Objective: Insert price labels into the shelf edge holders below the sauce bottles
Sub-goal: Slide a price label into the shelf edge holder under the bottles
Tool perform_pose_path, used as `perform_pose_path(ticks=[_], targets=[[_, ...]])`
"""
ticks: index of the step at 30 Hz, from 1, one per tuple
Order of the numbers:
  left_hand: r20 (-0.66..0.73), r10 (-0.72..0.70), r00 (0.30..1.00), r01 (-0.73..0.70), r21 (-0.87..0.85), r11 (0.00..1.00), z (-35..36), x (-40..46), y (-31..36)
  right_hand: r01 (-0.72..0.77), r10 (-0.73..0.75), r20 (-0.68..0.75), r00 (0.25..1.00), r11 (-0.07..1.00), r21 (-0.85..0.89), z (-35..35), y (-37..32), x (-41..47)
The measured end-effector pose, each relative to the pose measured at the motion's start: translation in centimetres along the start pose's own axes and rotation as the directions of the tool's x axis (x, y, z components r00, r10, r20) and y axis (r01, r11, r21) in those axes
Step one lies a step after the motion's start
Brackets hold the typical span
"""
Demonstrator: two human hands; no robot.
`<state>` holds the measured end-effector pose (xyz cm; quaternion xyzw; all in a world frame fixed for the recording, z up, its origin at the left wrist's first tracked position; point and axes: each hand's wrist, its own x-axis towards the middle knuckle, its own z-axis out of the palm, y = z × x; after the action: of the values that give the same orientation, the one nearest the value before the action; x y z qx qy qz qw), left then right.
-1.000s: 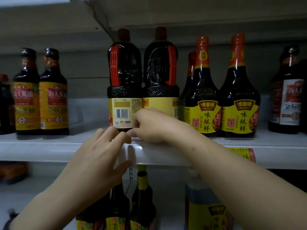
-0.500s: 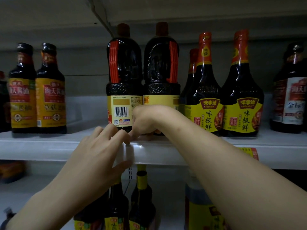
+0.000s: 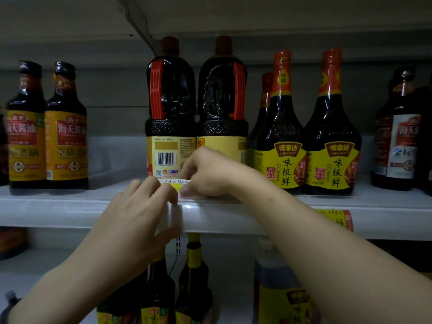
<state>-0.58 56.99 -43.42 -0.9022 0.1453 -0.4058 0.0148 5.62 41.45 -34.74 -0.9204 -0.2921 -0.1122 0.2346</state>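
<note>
Reaching up from the near edge, both forearms cover much of the lower shelf, where dark bottles [image 3: 194,284] and a yellow-labelled jug [image 3: 280,298] stand. Farther on, the left hand [image 3: 131,220] lies against the shelf edge holder [image 3: 58,212], fingers curled over its top lip and thumb below. The right hand [image 3: 210,174] sits just right of it, fingers closed, pinching a yellow-and-white price label [image 3: 175,183] that stands at the holder's top between the two hands. Another label [image 3: 336,218] sits in the holder to the right. Behind stand two big handled bottles [image 3: 173,108], flanked by smaller sauce bottles [image 3: 332,136].
</note>
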Motion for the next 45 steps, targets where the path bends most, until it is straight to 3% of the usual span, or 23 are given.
perform_pose_path(ticks=[7,10,14,26,45], targets=[[-0.052,0.012,0.999,-0.013,-0.018,1.000,0.4,-0.3,-0.1,0.156,-0.124,-0.360,0.925,0.986,0.060,-1.0,1.7,-3.2],[-0.081,0.005,0.997,-0.009,-0.052,0.999,0.6,-0.6,-0.2,0.168,-0.115,-0.419,0.901,0.981,0.094,-1.4,2.5,-4.3],[-0.106,0.010,0.994,-0.018,-0.070,0.997,0.8,-0.8,-0.1,0.154,-0.131,-0.483,0.866,0.988,0.009,-1.2,3.0,-5.2],[-0.229,0.039,0.973,-0.051,-0.046,0.998,1.4,-1.2,0.3,0.139,-0.109,-0.395,0.912,0.989,0.049,-0.1,2.8,-5.8],[-0.224,0.016,0.975,-0.033,-0.072,0.997,1.9,-1.5,0.1,0.184,-0.170,-0.336,0.926,0.983,0.010,0.5,2.5,-5.4]])
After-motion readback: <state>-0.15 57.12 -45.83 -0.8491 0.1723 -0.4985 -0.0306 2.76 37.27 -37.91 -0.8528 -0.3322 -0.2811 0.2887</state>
